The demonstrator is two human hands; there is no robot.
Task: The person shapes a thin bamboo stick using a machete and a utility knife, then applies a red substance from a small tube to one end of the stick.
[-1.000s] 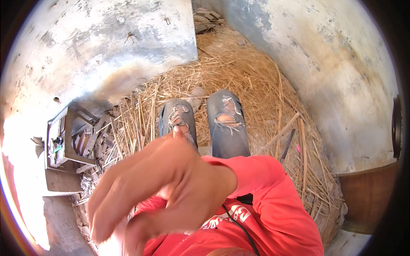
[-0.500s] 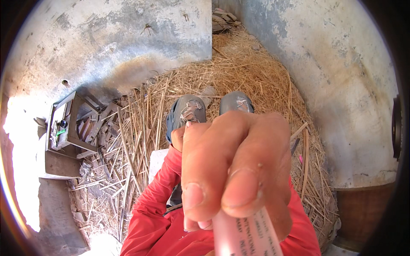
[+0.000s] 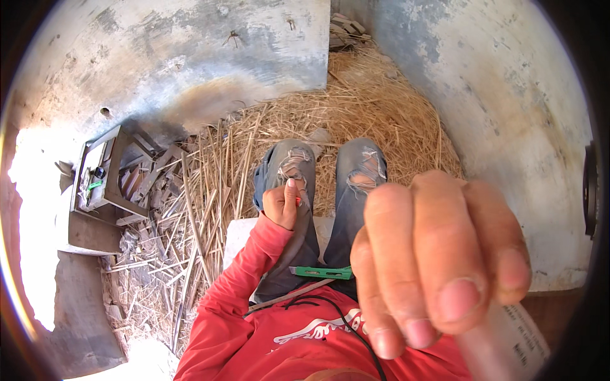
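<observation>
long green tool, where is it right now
The long green tool lies across the lap, below centre of the head view, left of the right hand.

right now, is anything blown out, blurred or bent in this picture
head view: glare burns out the far left, past the wooden frame; head view: the pale printed object under the right hand looks soft; head view: fisheye bending curves the right wall near the dark rim
</observation>
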